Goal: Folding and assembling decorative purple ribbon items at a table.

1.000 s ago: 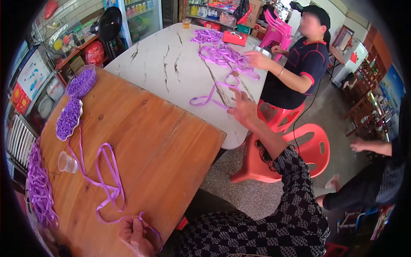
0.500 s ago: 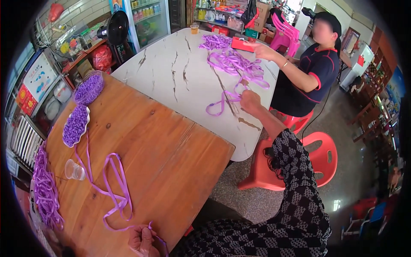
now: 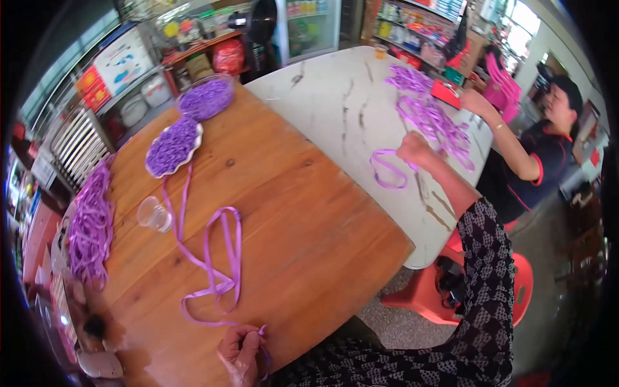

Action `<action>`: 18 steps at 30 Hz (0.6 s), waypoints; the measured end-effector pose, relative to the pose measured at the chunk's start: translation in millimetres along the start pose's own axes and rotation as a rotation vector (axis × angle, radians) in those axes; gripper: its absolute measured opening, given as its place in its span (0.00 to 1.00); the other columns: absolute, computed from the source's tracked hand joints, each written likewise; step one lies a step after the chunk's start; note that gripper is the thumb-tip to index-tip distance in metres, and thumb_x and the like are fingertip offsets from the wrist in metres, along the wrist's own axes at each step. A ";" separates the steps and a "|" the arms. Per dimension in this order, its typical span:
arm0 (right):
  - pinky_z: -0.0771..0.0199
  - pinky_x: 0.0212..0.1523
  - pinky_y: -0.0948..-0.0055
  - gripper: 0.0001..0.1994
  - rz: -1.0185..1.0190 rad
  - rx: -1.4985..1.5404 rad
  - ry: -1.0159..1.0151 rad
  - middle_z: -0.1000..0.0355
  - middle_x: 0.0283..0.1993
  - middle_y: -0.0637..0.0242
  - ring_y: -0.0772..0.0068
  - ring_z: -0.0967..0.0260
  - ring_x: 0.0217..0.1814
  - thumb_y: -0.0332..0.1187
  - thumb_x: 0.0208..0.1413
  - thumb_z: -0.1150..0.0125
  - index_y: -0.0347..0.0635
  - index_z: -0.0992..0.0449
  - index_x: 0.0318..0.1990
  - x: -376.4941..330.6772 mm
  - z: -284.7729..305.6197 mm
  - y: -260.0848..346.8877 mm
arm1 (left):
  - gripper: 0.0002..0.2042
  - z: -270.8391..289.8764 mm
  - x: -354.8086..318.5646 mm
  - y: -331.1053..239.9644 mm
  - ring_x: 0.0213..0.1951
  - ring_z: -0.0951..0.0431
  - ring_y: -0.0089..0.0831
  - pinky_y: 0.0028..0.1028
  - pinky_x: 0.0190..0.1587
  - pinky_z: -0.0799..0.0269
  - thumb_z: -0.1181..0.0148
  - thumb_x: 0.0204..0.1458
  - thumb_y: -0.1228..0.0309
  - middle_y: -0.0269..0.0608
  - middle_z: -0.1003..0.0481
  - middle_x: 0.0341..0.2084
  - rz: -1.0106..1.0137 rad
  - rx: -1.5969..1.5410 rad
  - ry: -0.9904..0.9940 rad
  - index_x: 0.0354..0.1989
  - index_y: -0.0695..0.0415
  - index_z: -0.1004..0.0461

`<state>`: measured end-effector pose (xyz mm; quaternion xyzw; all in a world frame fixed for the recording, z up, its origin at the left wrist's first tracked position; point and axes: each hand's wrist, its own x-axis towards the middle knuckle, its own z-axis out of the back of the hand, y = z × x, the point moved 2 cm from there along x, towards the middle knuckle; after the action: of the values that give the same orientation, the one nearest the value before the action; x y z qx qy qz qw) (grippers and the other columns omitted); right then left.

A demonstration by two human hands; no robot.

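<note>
My left hand (image 3: 241,351) is at the near edge of the wooden table, thumb and fingers pinched on the end of a purple ribbon (image 3: 237,258). That ribbon runs in loose loops across the wood toward a white scalloped dish (image 3: 199,133) heaped with small purple pieces (image 3: 171,147). Stretched out over the white table, my right hand (image 3: 416,149) is closed on another purple ribbon (image 3: 389,180), which hangs in a loop beside it. Its fingertips are partly hidden. Just beyond lies a tangled pile of purple ribbons (image 3: 442,129).
Behind the dish stands a clear bowl of purple pieces (image 3: 206,98). A clear plastic cup (image 3: 155,214) tilts on the wooden table (image 3: 309,232), left of the ribbon. More ribbons (image 3: 91,222) hang at its left edge. Across the white table (image 3: 309,97), a co-worker's hand (image 3: 478,103) is by a red box (image 3: 445,94).
The view has swung left, so both tables appear farther right. My right hand stays over the white table with the ribbon loop beside it; my left hand keeps its pinch.
</note>
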<state>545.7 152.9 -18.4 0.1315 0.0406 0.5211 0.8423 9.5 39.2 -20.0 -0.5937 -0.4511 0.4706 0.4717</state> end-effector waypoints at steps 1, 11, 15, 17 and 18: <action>0.34 0.21 0.66 0.08 0.027 0.202 0.050 0.33 0.15 0.60 0.66 0.33 0.19 0.32 0.34 0.41 0.36 0.28 0.14 12.3 2.5 30.5 | 0.05 2.5 0.0 -1.6 0.16 0.39 0.16 0.14 0.21 0.42 0.48 0.51 0.76 0.34 0.32 0.17 -0.008 0.006 -0.041 0.30 0.66 0.30; 0.39 0.12 0.70 0.04 0.202 0.918 -0.382 0.33 0.15 0.61 0.71 0.37 0.12 0.24 0.35 0.42 0.32 0.29 0.15 142.9 133.7 228.9 | 0.05 0.9 1.3 -2.7 0.14 0.39 0.15 0.14 0.17 0.44 0.48 0.52 0.76 0.32 0.33 0.16 -0.103 -0.026 -0.016 0.30 0.66 0.30; 0.41 0.09 0.72 0.04 0.321 1.116 -0.275 0.35 0.14 0.61 0.73 0.41 0.10 0.21 0.34 0.43 0.33 0.31 0.14 140.8 131.7 282.1 | 0.06 6.8 1.1 4.3 0.11 0.41 0.14 0.14 0.15 0.46 0.48 0.54 0.73 0.29 0.35 0.13 0.013 -0.073 0.050 0.32 0.65 0.30; 0.41 0.09 0.72 0.04 0.288 1.021 -0.240 0.35 0.14 0.61 0.74 0.40 0.11 0.21 0.33 0.42 0.33 0.30 0.14 141.6 105.3 306.1 | 0.07 6.8 6.2 7.3 0.11 0.41 0.14 0.14 0.14 0.47 0.48 0.54 0.72 0.29 0.35 0.13 0.076 -0.068 0.070 0.33 0.64 0.30; 0.41 0.09 0.73 0.03 0.272 0.927 -0.217 0.35 0.14 0.61 0.74 0.39 0.11 0.21 0.32 0.42 0.34 0.30 0.14 138.3 95.8 317.8 | 0.07 7.4 5.4 7.4 0.10 0.42 0.14 0.14 0.14 0.47 0.48 0.54 0.71 0.29 0.35 0.13 0.120 -0.067 0.090 0.33 0.64 0.30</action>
<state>352.5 392.8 167.1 0.5499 0.1625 0.5368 0.6189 3.8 44.4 -28.7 -0.6555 -0.4088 0.4556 0.4423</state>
